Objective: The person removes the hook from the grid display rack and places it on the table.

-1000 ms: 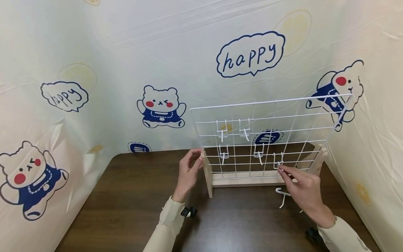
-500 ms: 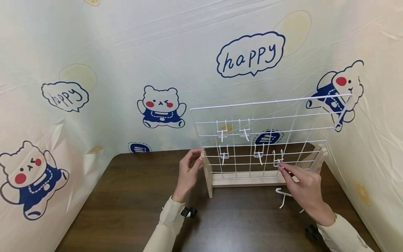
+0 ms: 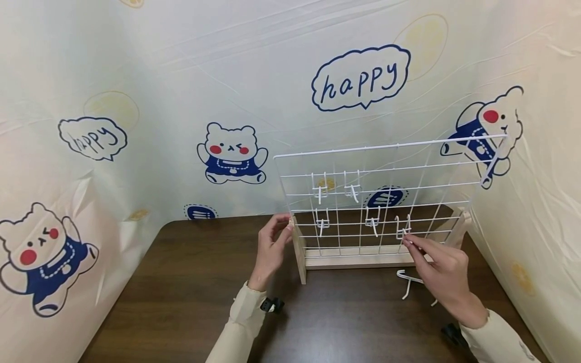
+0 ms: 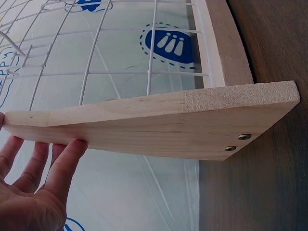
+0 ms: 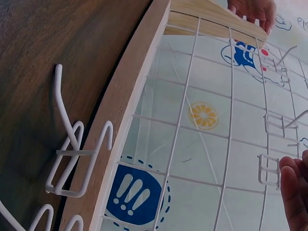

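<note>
A white wire grid [image 3: 347,227] stands upright in a wooden base, with several white hooks hung on it. My left hand [image 3: 271,249] grips the upper end of the wooden side panel [image 3: 299,249]. In the left wrist view its fingertips [image 4: 79,144] touch the panel's edge. My right hand [image 3: 440,267] pinches the prong of a white wire hook [image 3: 403,227] at the grid's lower right. Its two upper bends are at the grid wires. From the right wrist, the hook's frame [image 5: 268,171] shows beside my fingertips.
A loose white hook [image 3: 407,285] lies on the brown table [image 3: 199,302] in front of the base, with part of another close by in the right wrist view. Behind the grid hangs a printed curtain [image 3: 163,75].
The hook in my right hand first rises a little against the grid, then shifts slightly right. My left hand keeps its place on the side panel.
</note>
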Demonstrator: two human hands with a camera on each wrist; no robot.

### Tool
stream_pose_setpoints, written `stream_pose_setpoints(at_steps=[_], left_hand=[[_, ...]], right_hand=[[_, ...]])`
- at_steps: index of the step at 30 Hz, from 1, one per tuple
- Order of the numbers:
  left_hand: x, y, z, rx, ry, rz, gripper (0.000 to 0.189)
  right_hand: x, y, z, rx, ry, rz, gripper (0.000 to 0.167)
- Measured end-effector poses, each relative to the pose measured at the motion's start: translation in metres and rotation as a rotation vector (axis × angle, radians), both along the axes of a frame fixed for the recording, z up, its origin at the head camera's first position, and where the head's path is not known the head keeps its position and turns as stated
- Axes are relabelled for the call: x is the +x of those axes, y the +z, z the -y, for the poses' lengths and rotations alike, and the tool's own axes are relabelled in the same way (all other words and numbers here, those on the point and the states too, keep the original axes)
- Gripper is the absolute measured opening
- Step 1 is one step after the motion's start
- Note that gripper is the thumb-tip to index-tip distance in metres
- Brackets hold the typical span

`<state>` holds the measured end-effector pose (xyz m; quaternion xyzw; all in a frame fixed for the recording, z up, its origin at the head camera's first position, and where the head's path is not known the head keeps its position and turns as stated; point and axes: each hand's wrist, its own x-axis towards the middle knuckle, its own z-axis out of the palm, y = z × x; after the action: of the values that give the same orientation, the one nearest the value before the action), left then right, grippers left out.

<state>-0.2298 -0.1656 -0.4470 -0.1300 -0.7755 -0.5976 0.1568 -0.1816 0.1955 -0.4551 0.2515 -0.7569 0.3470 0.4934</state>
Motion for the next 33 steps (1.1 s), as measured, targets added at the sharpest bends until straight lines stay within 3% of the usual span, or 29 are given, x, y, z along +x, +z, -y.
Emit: stream_pose_setpoints(at_steps=[7, 23, 33], left_hand=[[0.0, -0.001, 0.0, 0.001, -0.006, -0.005, 0.022], [-0.002, 0.005, 0.001, 0.001, 0.0, -0.016, 0.022], [-0.001, 0.002, 0.0, 0.003, 0.0, 0.016, 0.022]], right_hand=[[0.004, 0.0, -0.001, 0.012, -0.018, -0.004, 0.049], [0.008, -0.01, 0.003, -0.013, 0.054, -0.023, 0.044], [0.014, -0.024, 0.006, 0.042, 0.029, 0.046, 0.051]])
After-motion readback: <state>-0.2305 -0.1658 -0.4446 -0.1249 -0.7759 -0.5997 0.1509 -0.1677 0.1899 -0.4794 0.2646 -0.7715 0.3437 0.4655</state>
